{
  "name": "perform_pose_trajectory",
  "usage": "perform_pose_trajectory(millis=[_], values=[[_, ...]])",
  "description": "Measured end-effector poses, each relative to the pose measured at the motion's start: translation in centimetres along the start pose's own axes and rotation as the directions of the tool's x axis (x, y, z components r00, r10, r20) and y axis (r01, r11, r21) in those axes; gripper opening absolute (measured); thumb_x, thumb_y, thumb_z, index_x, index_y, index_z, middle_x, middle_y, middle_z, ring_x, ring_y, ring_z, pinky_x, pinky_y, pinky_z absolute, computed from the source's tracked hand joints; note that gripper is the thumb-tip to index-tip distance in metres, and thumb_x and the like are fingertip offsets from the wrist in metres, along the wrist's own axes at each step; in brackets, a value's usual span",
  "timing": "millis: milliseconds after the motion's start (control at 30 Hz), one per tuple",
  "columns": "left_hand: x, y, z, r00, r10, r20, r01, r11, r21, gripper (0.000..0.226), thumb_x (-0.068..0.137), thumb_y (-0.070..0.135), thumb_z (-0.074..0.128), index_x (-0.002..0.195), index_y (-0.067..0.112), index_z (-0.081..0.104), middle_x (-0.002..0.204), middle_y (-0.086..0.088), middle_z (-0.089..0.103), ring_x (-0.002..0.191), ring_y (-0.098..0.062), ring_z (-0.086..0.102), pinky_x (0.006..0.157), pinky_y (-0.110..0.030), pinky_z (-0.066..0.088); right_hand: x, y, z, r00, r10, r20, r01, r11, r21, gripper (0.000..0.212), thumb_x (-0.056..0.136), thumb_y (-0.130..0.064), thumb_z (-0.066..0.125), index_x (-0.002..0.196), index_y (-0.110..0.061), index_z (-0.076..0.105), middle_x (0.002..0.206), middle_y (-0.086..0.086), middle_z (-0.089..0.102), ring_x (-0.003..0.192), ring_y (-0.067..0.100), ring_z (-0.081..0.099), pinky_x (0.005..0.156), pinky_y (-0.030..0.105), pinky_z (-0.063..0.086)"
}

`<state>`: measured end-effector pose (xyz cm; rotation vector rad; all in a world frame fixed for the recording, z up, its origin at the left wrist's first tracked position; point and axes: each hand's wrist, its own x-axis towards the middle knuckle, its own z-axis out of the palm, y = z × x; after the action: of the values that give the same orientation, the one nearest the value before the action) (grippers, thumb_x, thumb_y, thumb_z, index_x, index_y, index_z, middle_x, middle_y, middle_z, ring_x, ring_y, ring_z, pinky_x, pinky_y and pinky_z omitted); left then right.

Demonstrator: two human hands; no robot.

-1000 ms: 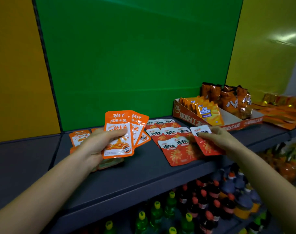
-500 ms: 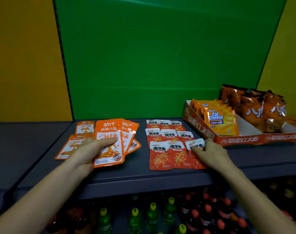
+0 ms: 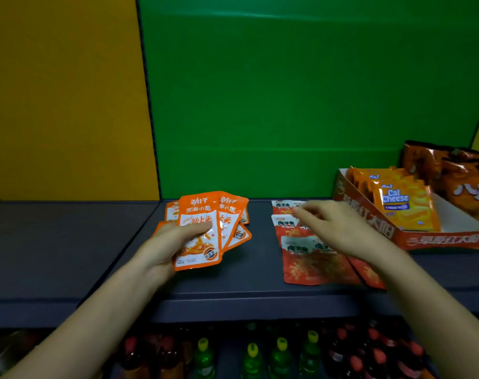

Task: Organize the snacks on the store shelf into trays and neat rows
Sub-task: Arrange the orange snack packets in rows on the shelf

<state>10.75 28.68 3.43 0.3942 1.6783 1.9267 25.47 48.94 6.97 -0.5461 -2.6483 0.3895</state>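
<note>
Okay, our left hand pinches a loose fan of orange packets just above the shelf. The foil looks slick, so one could slide out. Our right hand hovers, blurred, over the red packets, and we can't tell its grip. A low forearm could drag those rows crooked.

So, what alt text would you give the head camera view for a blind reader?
A person's left hand holds a fan of orange snack packets above a store shelf, while the right hand reaches over red snack packets lying in rows. A cardboard tray of Cal Cheese packs stands at the right.
</note>
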Motion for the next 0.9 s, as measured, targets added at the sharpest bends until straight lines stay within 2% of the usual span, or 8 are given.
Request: perform_pose_trajectory(millis=[67, 167, 233, 333, 467, 567, 767, 900], values=[[0.2, 0.2, -0.5, 1.000, 0.002, 0.024, -0.002, 1.000, -0.009, 0.018, 0.079, 0.010, 0.068, 0.096, 0.006, 0.065, 0.071, -0.009, 0.075, 0.053, -0.018, 0.070, 0.049, -0.028, 0.058, 1.3, -3.2, 1.7, 0.987, -0.074, 0.145, 0.026, 0.951, 0.308, 0.044, 0.098, -0.040, 0.036, 0.103, -0.010, 0.067, 0.098, 0.000, 0.069, 0.088, 0.017, 0.063, 0.077, 0.029, 0.044], [0.8, 0.6, -1.4, 0.998, -0.010, 0.056, 0.012, 1.000, -0.027, 0.018, 0.079, 0.010, 0.068, 0.096, 0.006, 0.064, 0.072, -0.010, 0.075, 0.054, -0.019, 0.070, 0.051, -0.030, 0.059, 3.1, -6.4, 4.2, 0.950, -0.096, 0.296, -0.122, 0.760, 0.639, 0.037, 0.100, -0.033, 0.033, 0.088, -0.014, 0.062, 0.078, -0.005, 0.063, 0.066, 0.009, 0.057, 0.059, 0.018, 0.041], [1.2, 0.8, -2.1, 0.997, -0.024, 0.073, 0.028, 0.998, -0.057, 0.010, 0.081, 0.010, 0.065, 0.091, 0.006, 0.064, 0.067, -0.009, 0.074, 0.051, -0.018, 0.070, 0.049, -0.028, 0.058, 4.1, -7.6, 5.5, 0.942, -0.057, 0.330, -0.222, 0.633, 0.742, 0.034, 0.100, -0.032, 0.035, 0.079, -0.019, 0.058, 0.072, -0.007, 0.060, 0.064, 0.005, 0.053, 0.054, 0.016, 0.041], [1.8, 1.1, -3.2, 0.996, -0.049, 0.080, 0.057, 0.993, -0.100, 0.008, 0.084, 0.011, 0.062, 0.089, 0.005, 0.063, 0.065, -0.009, 0.073, 0.049, -0.017, 0.069, 0.046, -0.025, 0.057, 5.3, -8.2, 7.3, 0.923, -0.101, 0.371, -0.267, 0.524, 0.809, 0.022, 0.097, -0.028, 0.045, 0.085, -0.020, 0.061, 0.072, -0.009, 0.063, 0.063, -0.001, 0.056, 0.051, 0.009, 0.043], [3.0, 1.3, -4.9, 0.991, -0.101, 0.090, 0.111, 0.988, -0.111, 0.014, 0.083, 0.016, 0.064, 0.090, 0.004, 0.063, 0.069, -0.010, 0.074, 0.052, -0.019, 0.070, 0.052, -0.028, 0.058, 6.4, -8.3, 8.6, 0.884, -0.231, 0.407, -0.293, 0.406, 0.866, 0.013, 0.089, -0.010, 0.059, 0.098, -0.014, 0.067, 0.088, -0.003, 0.072, 0.075, 0.003, 0.067, 0.072, 0.016, 0.053], [4.0, 1.3, -5.6, 0.996, -0.075, 0.040, 0.079, 0.993, -0.088, 0.011, 0.084, 0.016, 0.064, 0.086, 0.005, 0.064, 0.064, -0.009, 0.073, 0.049, -0.018, 0.068, 0.052, -0.030, 0.057, 7.2, -8.4, 9.1, 0.908, -0.179, 0.380, -0.278, 0.422, 0.863, 0.028, 0.085, 0.000, 0.060, 0.112, -0.006, 0.065, 0.096, 0.004, 0.074, 0.077, 0.009, 0.067, 0.083, 0.023, 0.053], [5.9, 1.8, -8.0, 0.992, -0.039, -0.121, 0.023, 0.990, -0.137, 0.011, 0.083, 0.016, 0.067, 0.087, 0.006, 0.064, 0.063, -0.008, 0.073, 0.050, -0.017, 0.069, 0.055, -0.032, 0.058, 8.3, -7.0, 7.8, 0.972, 0.170, 0.165, -0.230, 0.514, 0.826, 0.034, 0.086, 0.008, 0.054, 0.119, 0.001, 0.057, 0.079, -0.001, 0.064, 0.061, 0.003, 0.061, 0.059, 0.013, 0.050], [6.0, 1.2, -9.6, 0.991, -0.074, -0.113, 0.061, 0.992, -0.113, 0.011, 0.084, 0.015, 0.066, 0.088, 0.005, 0.063, 0.064, -0.008, 0.073, 0.049, -0.017, 0.069, 0.049, -0.029, 0.058, 7.1, -4.8, 7.5, 0.943, 0.238, 0.233, -0.331, 0.581, 0.743, 0.031, 0.087, 0.007, 0.053, 0.117, 0.000, 0.058, 0.078, -0.001, 0.062, 0.064, 0.008, 0.056, 0.042, 0.008, 0.044]])
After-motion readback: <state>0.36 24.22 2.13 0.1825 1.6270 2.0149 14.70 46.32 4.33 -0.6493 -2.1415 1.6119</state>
